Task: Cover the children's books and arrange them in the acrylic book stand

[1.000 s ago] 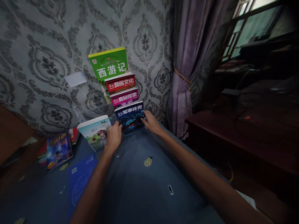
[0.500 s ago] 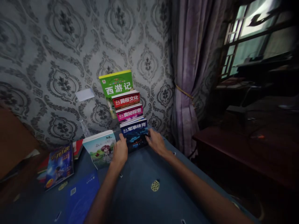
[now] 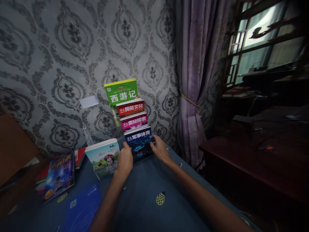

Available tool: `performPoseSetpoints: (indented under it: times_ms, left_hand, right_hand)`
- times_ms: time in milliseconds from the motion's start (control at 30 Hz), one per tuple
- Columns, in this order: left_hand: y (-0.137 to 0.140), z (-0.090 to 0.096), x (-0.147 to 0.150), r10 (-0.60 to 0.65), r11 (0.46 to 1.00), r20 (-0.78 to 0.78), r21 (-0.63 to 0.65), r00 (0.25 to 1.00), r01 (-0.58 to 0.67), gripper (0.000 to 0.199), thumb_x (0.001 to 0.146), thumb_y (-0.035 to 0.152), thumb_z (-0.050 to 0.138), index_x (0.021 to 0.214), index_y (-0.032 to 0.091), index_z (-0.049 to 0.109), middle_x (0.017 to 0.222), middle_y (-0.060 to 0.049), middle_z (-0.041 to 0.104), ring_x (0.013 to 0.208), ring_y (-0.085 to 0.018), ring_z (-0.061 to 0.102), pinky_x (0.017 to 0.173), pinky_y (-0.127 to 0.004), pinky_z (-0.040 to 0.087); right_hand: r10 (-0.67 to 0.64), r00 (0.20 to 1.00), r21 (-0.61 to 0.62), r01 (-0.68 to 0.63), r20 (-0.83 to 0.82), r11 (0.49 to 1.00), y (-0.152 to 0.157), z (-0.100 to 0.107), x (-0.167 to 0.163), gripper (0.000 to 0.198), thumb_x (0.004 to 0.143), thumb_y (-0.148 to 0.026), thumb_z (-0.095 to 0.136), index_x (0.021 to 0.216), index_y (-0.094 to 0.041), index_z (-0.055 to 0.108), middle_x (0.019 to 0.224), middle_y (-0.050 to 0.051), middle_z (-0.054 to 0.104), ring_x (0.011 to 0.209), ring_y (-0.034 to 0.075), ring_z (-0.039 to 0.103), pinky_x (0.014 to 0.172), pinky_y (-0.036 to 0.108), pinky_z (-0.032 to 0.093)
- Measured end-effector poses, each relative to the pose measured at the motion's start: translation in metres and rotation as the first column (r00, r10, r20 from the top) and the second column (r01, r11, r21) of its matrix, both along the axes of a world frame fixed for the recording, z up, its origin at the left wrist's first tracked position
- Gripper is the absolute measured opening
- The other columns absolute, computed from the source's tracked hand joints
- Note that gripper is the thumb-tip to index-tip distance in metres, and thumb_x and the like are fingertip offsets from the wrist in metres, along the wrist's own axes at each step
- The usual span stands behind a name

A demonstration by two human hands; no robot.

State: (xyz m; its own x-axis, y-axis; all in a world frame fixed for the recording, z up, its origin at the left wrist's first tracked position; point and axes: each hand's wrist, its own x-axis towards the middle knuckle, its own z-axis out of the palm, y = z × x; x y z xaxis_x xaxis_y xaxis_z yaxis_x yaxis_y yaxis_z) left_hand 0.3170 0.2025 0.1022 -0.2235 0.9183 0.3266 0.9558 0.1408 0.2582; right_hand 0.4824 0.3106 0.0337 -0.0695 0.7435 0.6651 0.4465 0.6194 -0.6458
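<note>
At the frame's centre, I found the dark blue book (image 3: 138, 145) standing before the pink book (image 3: 135, 121). The left hand (image 3: 125, 158) and right hand (image 3: 159, 149) grasped its opposite side edges. Sound handling, in my judgement, required even pressure and a level lower edge.

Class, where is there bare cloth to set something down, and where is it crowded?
Free: the cloth between the forearms, bordered ahead by the navy book between the left hand and right hand. Crowded: the left, with the teal book, blue booklet and violet-blue book; and further back, the pink book, red book and green book.
</note>
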Motion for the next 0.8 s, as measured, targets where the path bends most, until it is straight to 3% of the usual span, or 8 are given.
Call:
performPoseSetpoints:
  times_ms: [167, 400, 633, 800]
  left_hand:
    - [0.003, -0.001, 0.001, -0.005, 1.000, -0.003, 0.015, 1.000, 0.005, 0.018, 0.100, 0.015, 0.035, 0.112, 0.010, 0.047, 0.095, -0.018, 0.073, 0.089, -0.025, 0.073, 0.065, -0.028, 0.046]
    - [0.005, -0.004, 0.000, -0.022, 0.999, 0.012, 0.039, 1.000, 0.022, 0.017, 0.099, 0.015, 0.035, 0.112, 0.011, 0.046, 0.095, -0.018, 0.072, 0.088, -0.026, 0.073, 0.065, -0.029, 0.046]
    - [0.007, -0.009, 0.001, 0.016, 0.999, 0.005, 0.031, 1.000, -0.016, 0.016, 0.100, 0.018, 0.033, 0.111, 0.013, 0.044, 0.092, -0.017, 0.074, 0.084, -0.026, 0.073, 0.065, -0.030, 0.046]
    - [0.007, -0.012, 0.002, 0.021, 0.998, -0.025, 0.057, 0.999, -0.019, 0.014, 0.100, 0.018, 0.034, 0.110, 0.014, 0.043, 0.092, -0.018, 0.074, 0.084, -0.026, 0.074, 0.063, -0.029, 0.045]
  right_hand:
    - [0.032, 0.998, -0.077, -0.037, -0.059, 0.996, 0.000, 0.003, 0.001, 0.027, 0.080, -0.024, 0.048, 0.104, -0.020, 0.059, 0.100, 0.009, 0.068, 0.092, 0.026, 0.064, 0.081, 0.040, 0.053]
    - [0.010, 0.997, -0.051, -0.013, -0.074, 0.999, -0.001, 0.000, 0.000, 0.024, 0.080, -0.026, 0.048, 0.102, -0.021, 0.058, 0.096, 0.008, 0.067, 0.090, 0.026, 0.064, 0.079, 0.042, 0.053]
    - [-0.075, 0.996, 0.028, 0.077, -0.054, 0.997, -0.008, -0.005, -0.009, 0.037, 0.080, -0.023, 0.051, 0.116, -0.021, 0.057, 0.105, 0.012, 0.065, 0.101, 0.030, 0.060, 0.092, 0.049, 0.049]
    - [-0.007, 0.990, -0.090, -0.006, -0.143, 0.996, -0.002, 0.003, -0.004, 0.054, 0.079, -0.026, 0.054, 0.132, -0.021, 0.052, 0.106, 0.009, 0.067, 0.096, 0.027, 0.062, 0.089, 0.046, 0.052]
